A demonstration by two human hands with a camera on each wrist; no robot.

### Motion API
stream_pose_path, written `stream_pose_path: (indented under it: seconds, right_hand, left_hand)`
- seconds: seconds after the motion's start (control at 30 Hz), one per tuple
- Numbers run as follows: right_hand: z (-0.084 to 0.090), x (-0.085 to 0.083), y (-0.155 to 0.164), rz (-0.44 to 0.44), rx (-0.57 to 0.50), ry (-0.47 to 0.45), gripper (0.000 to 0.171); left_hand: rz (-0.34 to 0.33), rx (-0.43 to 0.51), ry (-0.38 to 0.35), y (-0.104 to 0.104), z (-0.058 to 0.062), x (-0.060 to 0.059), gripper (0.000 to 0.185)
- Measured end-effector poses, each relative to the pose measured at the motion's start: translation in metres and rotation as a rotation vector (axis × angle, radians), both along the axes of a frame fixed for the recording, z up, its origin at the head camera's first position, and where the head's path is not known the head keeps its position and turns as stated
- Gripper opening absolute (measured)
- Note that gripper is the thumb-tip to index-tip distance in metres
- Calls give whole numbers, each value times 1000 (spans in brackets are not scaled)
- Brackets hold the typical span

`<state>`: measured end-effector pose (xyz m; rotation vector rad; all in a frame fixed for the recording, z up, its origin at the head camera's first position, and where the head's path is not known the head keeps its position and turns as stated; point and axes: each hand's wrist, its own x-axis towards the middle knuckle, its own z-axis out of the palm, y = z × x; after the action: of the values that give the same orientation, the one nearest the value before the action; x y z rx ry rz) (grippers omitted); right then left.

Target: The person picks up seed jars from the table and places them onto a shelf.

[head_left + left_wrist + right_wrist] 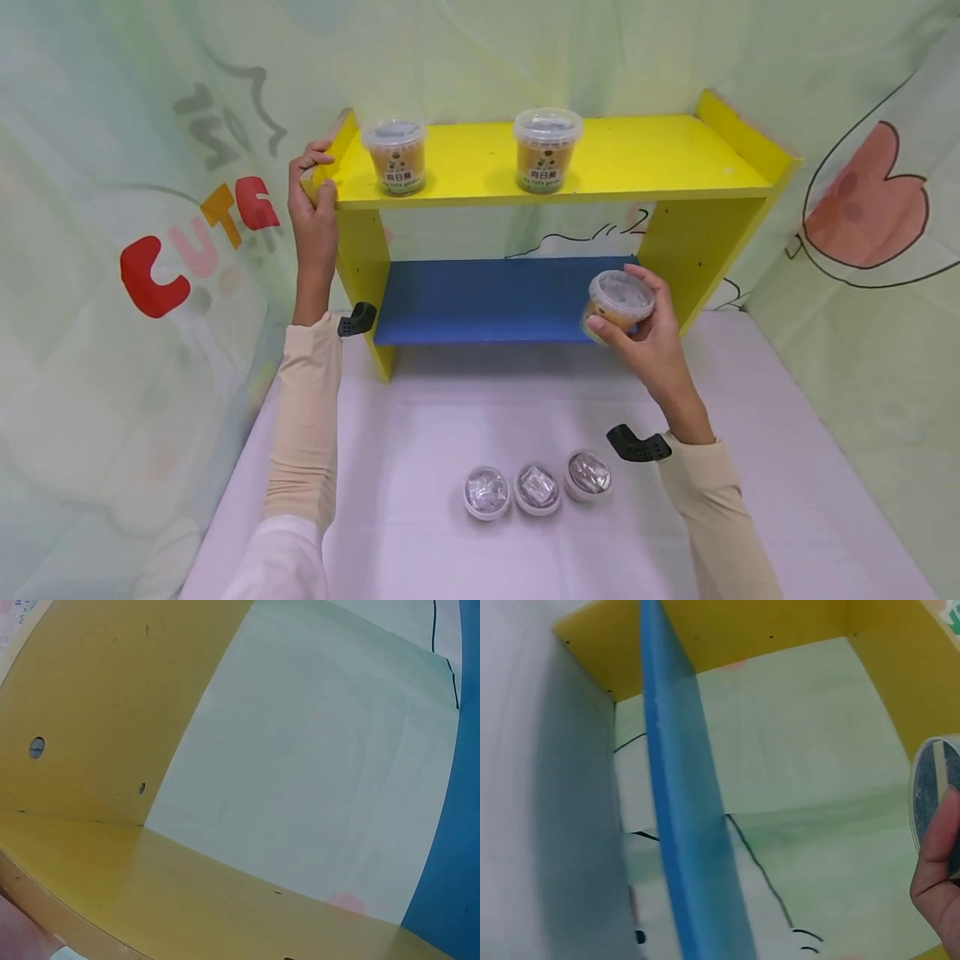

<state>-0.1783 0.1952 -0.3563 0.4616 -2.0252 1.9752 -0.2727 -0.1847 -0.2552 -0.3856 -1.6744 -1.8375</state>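
Head view: the left hand (313,218) is curled round the top left corner of the yellow shelf unit (697,158). A lidded cup (619,305) is gripped by the right hand (654,337) at the right end of the blue lower shelf (480,300); its label is hidden. Two like cups (396,155) are seen on the top board, three small tubs (536,488) near the desk's (787,467) front edge.

Left wrist view: only yellow board (90,712) and backdrop are shown; fingers are out of frame.

Right wrist view: the cup (934,796) is cut off at the right edge, one finger (939,862) laid across it; the blue shelf (682,825) is blurred.
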Motion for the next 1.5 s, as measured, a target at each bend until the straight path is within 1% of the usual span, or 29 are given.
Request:
stream_pose_path:
  seconds: [0.1, 0.2, 0.47, 0.57, 0.63, 0.7, 0.83, 0.93, 1.0, 1.1, 1.17, 1.23, 1.33, 1.43, 1.5]
  right_hand:
    - [14, -2, 2, -3, -25, 24, 75]
    - [32, -4, 5, -15, -72, 69, 74]
    - [82, -20, 16, -66, -269, 212, 66]
    - [98, -28, 22, -113, -298, 259, 64]
    - [107, -34, 27, -139, -296, 282, 63]
    - [113, -41, 31, -162, -272, 294, 63]
    - [121, -53, 37, -210, -203, 267, 63]
    - [124, -61, 39, -250, -144, 217, 64]
    - [124, -65, 41, -262, -108, 188, 65]
    - [122, -70, 42, -271, -35, 145, 65]
    - [120, -72, 43, -298, 52, 129, 66]
    - [118, -73, 43, -354, 156, 123, 69]
    - [115, -74, 42, -435, 289, 140, 76]
    - [115, -74, 41, -485, 365, 153, 82]
    - [117, -74, 41, -497, 393, 133, 83]
  left_hand:
    - [0, -7, 5, 1, 1, -1, 25]
    - [0, -9, 6, 2, 2, -2, 25]
    - [1, -15, -3, 3, 4, -3, 24]
    - [7, -25, -4, 5, 2, -3, 24]
    - [11, -34, -6, 6, 1, -3, 24]
    - [17, -42, -14, 6, 0, -1, 24]
    - [31, -49, -28, 4, -2, 2, 24]
    - [33, -44, -21, 3, -1, 4, 25]
    - [31, -45, -10, 2, 0, 4, 25]
    - [26, -43, -1, 1, -2, 4, 25]
    - [23, -39, 4, 1, -4, 3, 25]
    - [18, -32, 9, 1, -5, 3, 25]
    - [13, -29, 14, 1, -5, 2, 24]
    - [13, -32, 17, 1, -3, 2, 24]
    - [13, -35, 17, 1, -2, 1, 24]
